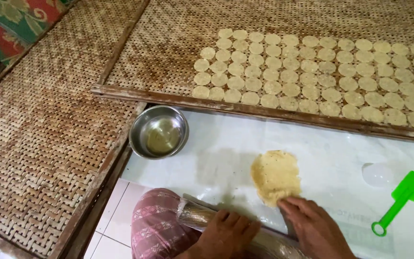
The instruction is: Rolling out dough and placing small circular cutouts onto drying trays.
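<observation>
A flattened patch of pale yellow dough [275,175] lies on a white plastic sheet [226,144]. My right hand [315,225] rests at the dough's near edge, fingertips touching it. My left hand [226,234] lies on top of a plastic-wrapped rolling pin [195,215] that stretches along the near side of the sheet, by my knee in pink patterned cloth [156,225].
A steel bowl [159,131] with some oily liquid sits left of the dough. A green plastic scraper [401,200] and a clear round cutter [378,174] lie at right. A woven bamboo tray [168,57] beyond holds several rows of small round dough discs [312,72]. Another woven tray [39,134] lies at left.
</observation>
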